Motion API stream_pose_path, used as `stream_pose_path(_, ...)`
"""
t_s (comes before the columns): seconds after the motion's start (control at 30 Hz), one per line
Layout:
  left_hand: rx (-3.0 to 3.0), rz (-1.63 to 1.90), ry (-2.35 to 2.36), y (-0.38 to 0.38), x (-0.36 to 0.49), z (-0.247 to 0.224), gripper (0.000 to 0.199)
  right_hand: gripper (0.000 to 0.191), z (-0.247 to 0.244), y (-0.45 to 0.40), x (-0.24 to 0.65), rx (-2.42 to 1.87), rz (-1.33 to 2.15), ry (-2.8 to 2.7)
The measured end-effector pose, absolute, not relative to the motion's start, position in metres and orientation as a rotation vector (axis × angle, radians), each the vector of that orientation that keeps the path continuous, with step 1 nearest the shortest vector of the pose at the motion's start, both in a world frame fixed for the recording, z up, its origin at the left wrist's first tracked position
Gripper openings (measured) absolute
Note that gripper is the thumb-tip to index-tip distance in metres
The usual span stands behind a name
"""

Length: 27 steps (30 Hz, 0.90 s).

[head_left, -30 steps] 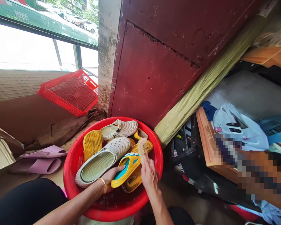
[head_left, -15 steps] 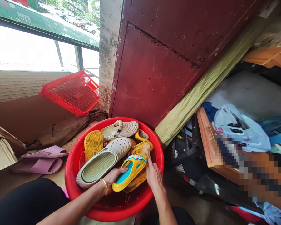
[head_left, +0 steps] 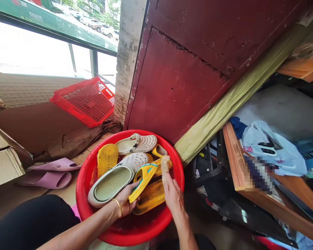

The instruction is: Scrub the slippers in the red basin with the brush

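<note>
My left hand (head_left: pixel 128 198) grips a yellow slipper (head_left: pixel 145 176) by its heel end; the slipper is tilted on its side, with a little of its turquoise insole showing. My right hand (head_left: pixel 173 194) holds a scrubbing brush (head_left: pixel 166 165) with pale bristles, just right of the slipper's toe. Both hands are over a red basin (head_left: pixel 80 187). Inside it lie a white clog (head_left: pixel 114 184), a second white clog (head_left: pixel 143 143), a yellow sole (head_left: pixel 107 160) on the left, and another yellow sole (head_left: pixel 152 198) under the held slipper.
Purple slippers (head_left: pixel 48 178) lie on the floor left of the basin. A red plastic crate (head_left: pixel 87 102) leans by the wall post. Behind the basin stands a dark red door (head_left: pixel 172 86). At right, a wooden shelf (head_left: pixel 237 166) carries a white plastic bag (head_left: pixel 273 146).
The yellow slipper has been turned from sole-down onto its side, hiding most of its insole. The brush has shifted away from its strap and is more upright. The view has swung slightly left.
</note>
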<state>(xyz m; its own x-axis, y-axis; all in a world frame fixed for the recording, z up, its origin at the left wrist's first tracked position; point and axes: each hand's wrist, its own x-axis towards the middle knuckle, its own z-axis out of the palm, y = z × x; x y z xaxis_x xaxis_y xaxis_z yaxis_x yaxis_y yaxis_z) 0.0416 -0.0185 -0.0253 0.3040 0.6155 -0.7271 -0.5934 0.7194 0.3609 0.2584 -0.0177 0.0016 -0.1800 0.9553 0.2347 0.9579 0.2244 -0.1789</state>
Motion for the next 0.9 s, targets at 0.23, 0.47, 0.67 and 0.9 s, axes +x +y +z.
stream_pose_path(0.23, 0.04, 0.779, 0.955, -0.027, 0.048, -0.021, 0.027, 0.048, -0.007, -0.017, 0.259, -1.68, -0.067, -2.126)
stream_pose_path(0.47, 0.218, 0.883, 0.846, -0.032, 0.05, 0.001, 0.043, 0.048, -0.001, -0.025, 0.253, -1.511, 0.02, -2.074)
stream_pose_path(0.67, 0.414, 1.16, 0.776, -0.023, 0.045, 0.022, 0.065, 0.046, 0.011, -0.026, 0.251, -1.588, 0.022, -2.036)
stream_pose_path(0.9, 0.802, 1.54, 1.075, 0.004, 0.019, 0.042, 0.059, 0.048, 0.025, -0.058, 0.226, -1.245, 0.111, -2.207)
